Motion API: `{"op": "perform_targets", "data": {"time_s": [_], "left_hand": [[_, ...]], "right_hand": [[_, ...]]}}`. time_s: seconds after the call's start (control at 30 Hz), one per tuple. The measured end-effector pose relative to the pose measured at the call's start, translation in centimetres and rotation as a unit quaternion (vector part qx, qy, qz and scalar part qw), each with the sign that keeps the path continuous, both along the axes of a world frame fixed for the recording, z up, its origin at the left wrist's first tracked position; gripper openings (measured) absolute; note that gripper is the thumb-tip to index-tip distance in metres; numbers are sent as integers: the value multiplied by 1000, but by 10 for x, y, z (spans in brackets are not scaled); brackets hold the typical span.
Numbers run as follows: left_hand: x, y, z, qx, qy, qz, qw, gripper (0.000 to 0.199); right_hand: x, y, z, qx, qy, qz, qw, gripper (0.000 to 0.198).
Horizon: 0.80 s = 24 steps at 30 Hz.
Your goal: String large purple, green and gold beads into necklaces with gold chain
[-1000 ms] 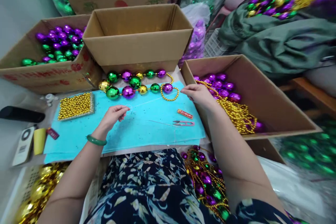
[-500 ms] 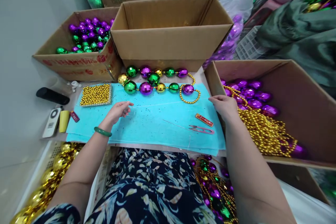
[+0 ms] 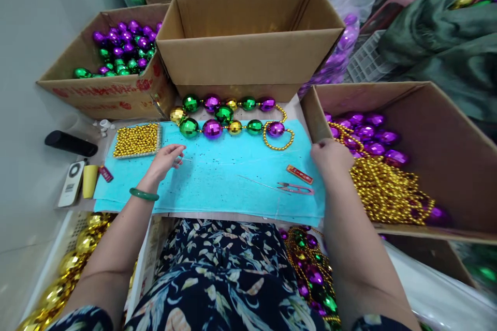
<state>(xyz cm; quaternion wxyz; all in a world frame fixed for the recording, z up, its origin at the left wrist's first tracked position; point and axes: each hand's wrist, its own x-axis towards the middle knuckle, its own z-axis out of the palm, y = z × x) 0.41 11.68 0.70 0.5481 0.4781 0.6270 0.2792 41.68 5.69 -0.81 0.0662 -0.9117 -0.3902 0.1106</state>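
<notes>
Both hands are over the blue cloth (image 3: 217, 191). My left hand (image 3: 167, 159), a green bangle at its wrist, pinches a thin clear thread near the tray of gold beads (image 3: 136, 140). My right hand (image 3: 333, 156) is closed on the thread's other end beside the right box; its fingertips are partly hidden. Only faint stretches of thread show between the hands. Behind them lies a strand of large green, purple and gold faceted beads (image 3: 212, 129), with a loop of small gold beads at its right. A long needle (image 3: 256, 181) and pink thread snips (image 3: 297, 189) rest on the cloth.
An open carton (image 3: 248, 59) stands at the back. Another box (image 3: 116, 94) at left holds purple and green beads. The right box (image 3: 388, 95) holds gold bead strands and purple beads. A red label (image 3: 300, 174), yellow cone (image 3: 90, 181) and white remote (image 3: 71, 184) lie around.
My hands have spread slightly farther apart; the left has moved leftward and the right's fingers are now curled in more. The view has shifted a little. The bead strand lies as before.
</notes>
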Motion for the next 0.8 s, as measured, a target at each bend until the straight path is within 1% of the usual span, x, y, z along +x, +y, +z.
{"op": "perform_targets", "data": {"time_s": [0.07, 0.1, 0.13, 0.17, 0.2, 0.23, 0.27, 0.3, 0.33, 0.4, 0.47, 0.5, 0.57, 0.67, 0.73, 0.8], "left_hand": [[23, -2, 4, 25, -74, -48, 996, 53], [37, -3, 5, 41, -101, -93, 990, 54], [52, -5, 6, 63, -106, -154, 980, 52], [67, -6, 6, 96, -84, -226, 966, 50], [81, -7, 5, 143, -35, -301, 942, 46], [95, -8, 3, 199, 34, -364, 909, 41], [106, -9, 0, 259, 115, -406, 869, 36], [117, -9, -3, 312, 196, -429, 825, 33], [125, -9, -6, 353, 266, -437, 783, 33], [138, -8, -12, 407, 362, -443, 712, 41], [146, -9, -14, 459, 409, -433, 659, 45], [148, -10, -15, 489, 418, -420, 640, 45], [151, -13, -15, 541, 418, -386, 620, 42], [151, -13, -19, 582, 386, -372, 611, 39], [148, -9, -23, 596, 359, -373, 613, 35], [142, -2, -27, 608, 343, -364, 617, 32]], "right_hand": [[-9, 1, 1, 8, 50, 81, 995, 31], [-13, 1, 1, 3, 73, 133, 988, 30], [-18, 0, 2, -10, 90, 182, 979, 31], [-22, -2, 4, -33, 89, 218, 971, 36], [-25, -4, 6, -62, 72, 237, 967, 44], [-26, -6, 8, -70, 62, 234, 968, 50], [-25, -8, 11, -73, 52, 223, 971, 49], [-21, -10, 13, -75, 40, 210, 974, 44], [-14, -12, 16, -73, 27, 191, 979, 38], [11, -16, 21, -64, 0, 150, 987, 31], [51, -20, 25, -50, -28, 103, 993, 33], [75, -22, 25, -44, -40, 77, 995, 36], [126, -27, 22, -40, -57, 23, 997, 39], [195, -34, 5, -64, -45, -40, 996, 35], [226, -37, -14, -77, -30, -65, 994, 32], [245, -37, -35, -79, -21, -76, 994, 34]]}}
